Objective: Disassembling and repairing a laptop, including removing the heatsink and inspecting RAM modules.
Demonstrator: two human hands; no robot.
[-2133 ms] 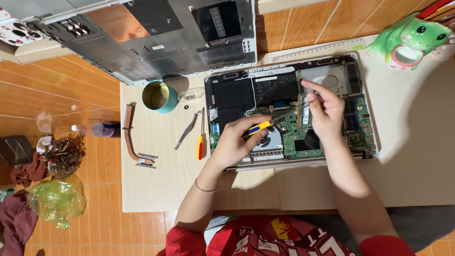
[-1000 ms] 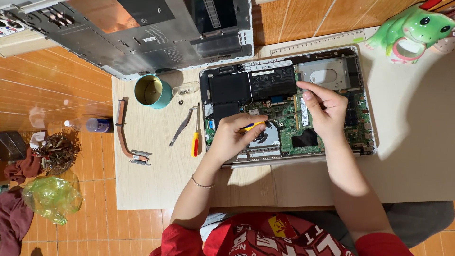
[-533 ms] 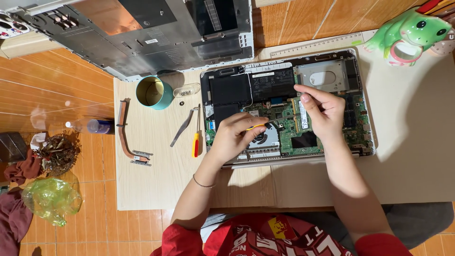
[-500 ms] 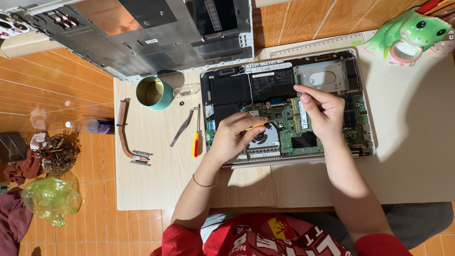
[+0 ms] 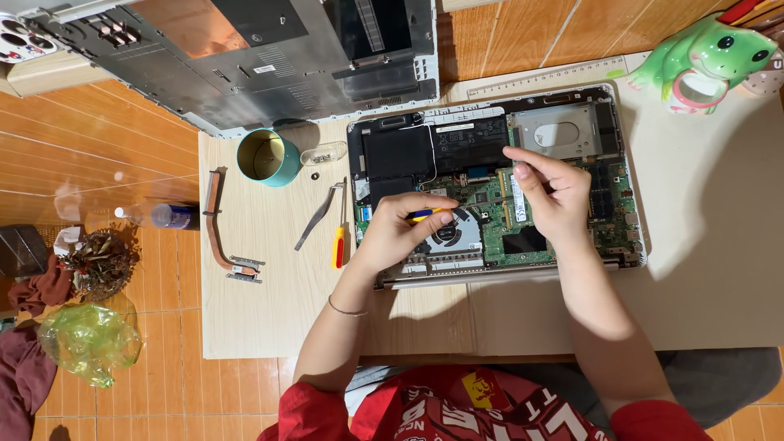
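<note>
Over the near half of the opened laptop point(image 5: 498, 188), the left hand point(image 5: 400, 233) grips a yellow-handled screwdriver point(image 5: 426, 215) above the fan. Just beyond, the right hand point(image 5: 555, 196) rests on the green board, fingertips pinched together. Left of the laptop lie a red-handled screwdriver point(image 5: 338, 245), tweezers point(image 5: 318, 216) and, farther off, a teal cup point(image 5: 266, 157).
</note>
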